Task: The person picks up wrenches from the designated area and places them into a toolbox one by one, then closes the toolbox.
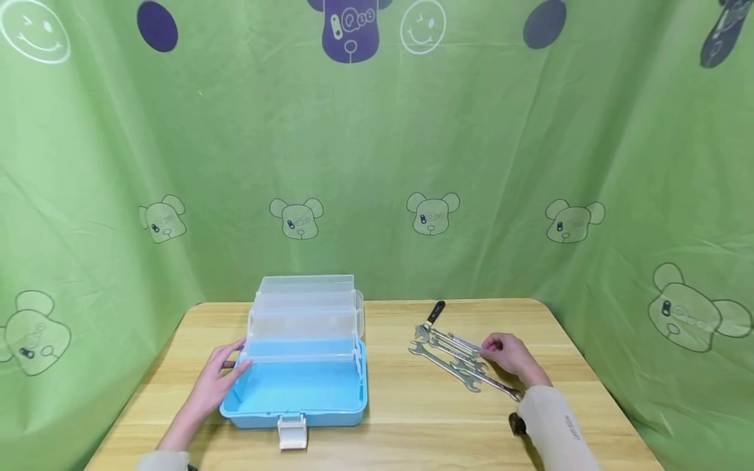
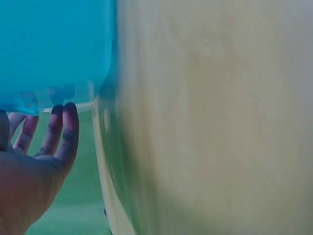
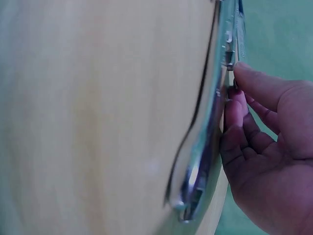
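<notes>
A light blue toolbox point(image 1: 330, 417) stands on the left with its translucent tiered trays point(image 1: 303, 324) raised toward the back. My left hand point(image 1: 211, 384) holds its left side, thumb over the rim and fingers along the outer wall. In the left wrist view, the fingertips point(image 2: 70, 110) meet the box's edge. On the right lie several silver wrenches, among them a double open-end wrench point(image 1: 444, 365) and a longer wrench point(image 1: 495, 383) nearest my right wrist. My right hand point(image 1: 511, 356) pinches the near end of a slim wrench point(image 1: 464, 343) between thumb and fingers.
An adjustable wrench with a black handle point(image 1: 436, 313) lies at the back of the wrench group. A white latch point(image 1: 292, 433) hangs from the toolbox front. The wooden table point(image 1: 389, 399) ends at a green printed curtain point(image 1: 377, 144) behind and at both sides.
</notes>
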A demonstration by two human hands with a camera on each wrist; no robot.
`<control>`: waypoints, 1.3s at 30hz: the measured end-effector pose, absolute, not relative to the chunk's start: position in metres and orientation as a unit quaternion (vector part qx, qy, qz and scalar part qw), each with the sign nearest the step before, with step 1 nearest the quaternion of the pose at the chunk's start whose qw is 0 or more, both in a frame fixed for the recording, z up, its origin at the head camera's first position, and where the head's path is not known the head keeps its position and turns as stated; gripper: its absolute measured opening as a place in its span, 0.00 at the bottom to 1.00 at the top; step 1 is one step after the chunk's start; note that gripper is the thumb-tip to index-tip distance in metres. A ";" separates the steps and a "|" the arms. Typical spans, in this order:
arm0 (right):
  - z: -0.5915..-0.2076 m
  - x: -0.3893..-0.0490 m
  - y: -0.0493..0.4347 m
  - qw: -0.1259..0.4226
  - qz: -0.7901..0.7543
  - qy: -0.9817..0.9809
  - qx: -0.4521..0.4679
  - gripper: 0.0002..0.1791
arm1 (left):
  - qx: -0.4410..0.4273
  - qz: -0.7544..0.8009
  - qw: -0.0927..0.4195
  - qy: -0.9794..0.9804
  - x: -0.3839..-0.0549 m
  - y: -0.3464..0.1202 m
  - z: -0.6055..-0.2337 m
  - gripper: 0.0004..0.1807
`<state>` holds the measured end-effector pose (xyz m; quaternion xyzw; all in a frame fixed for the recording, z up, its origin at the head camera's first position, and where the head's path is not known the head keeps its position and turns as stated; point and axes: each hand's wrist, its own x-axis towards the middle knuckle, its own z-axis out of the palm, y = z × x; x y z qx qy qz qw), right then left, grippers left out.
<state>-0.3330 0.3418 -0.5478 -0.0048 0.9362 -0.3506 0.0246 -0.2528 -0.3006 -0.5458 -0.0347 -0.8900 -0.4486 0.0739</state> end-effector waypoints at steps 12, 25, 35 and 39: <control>-0.550 -0.329 0.349 0.029 -0.458 0.888 0.021 0.15 | -0.078 -0.447 0.095 -0.886 -0.262 -0.298 -0.546 0.35; -0.534 -0.324 0.343 0.031 -0.575 0.817 0.023 0.21 | -0.050 -0.462 0.068 -0.883 -0.263 -0.302 -0.547 0.36; -0.524 -0.320 0.335 0.026 -0.671 0.741 0.003 0.23 | -0.051 -0.466 0.060 -0.881 -0.262 -0.302 -0.548 0.37; -0.518 -0.317 0.328 0.023 -0.677 0.736 -0.012 0.23 | -0.047 -0.467 0.057 -0.881 -0.263 -0.302 -0.550 0.37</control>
